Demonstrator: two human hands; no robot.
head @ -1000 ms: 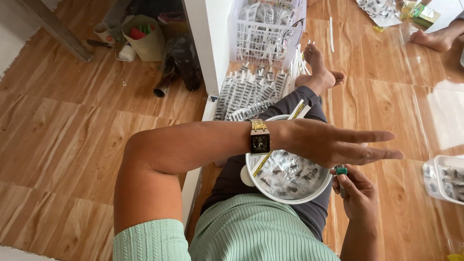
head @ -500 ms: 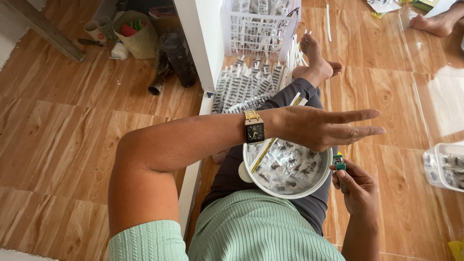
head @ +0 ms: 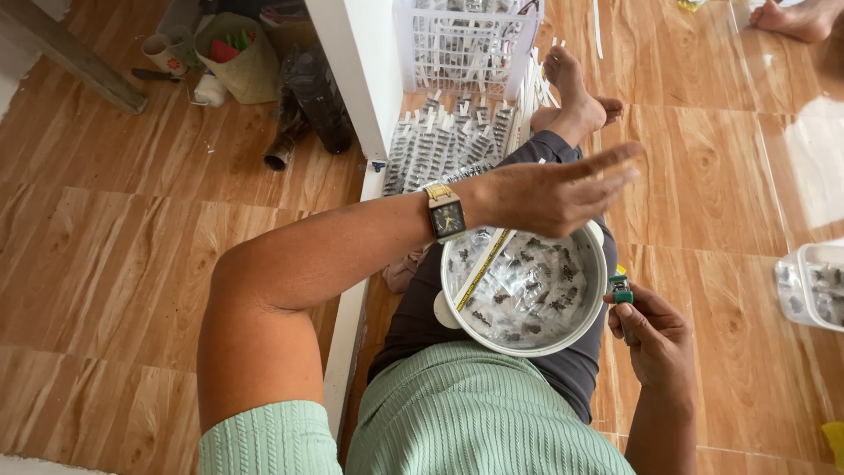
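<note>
Left hand [head: 549, 193] now higher over bowl [head: 457, 303]

Small clear packets, in and beyond the white bowl [head: 591, 249]

Loose dark-filled sachets [head: 527, 295] fill the bowl; sealed packet strips [head: 440, 145] lie fanned beyond it.

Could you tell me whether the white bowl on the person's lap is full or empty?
Partly full: the white bowl holds a shallow, loose layer of small dark pieces in clear wrapping, plus a strip leaning inside, well below the rim.
</note>
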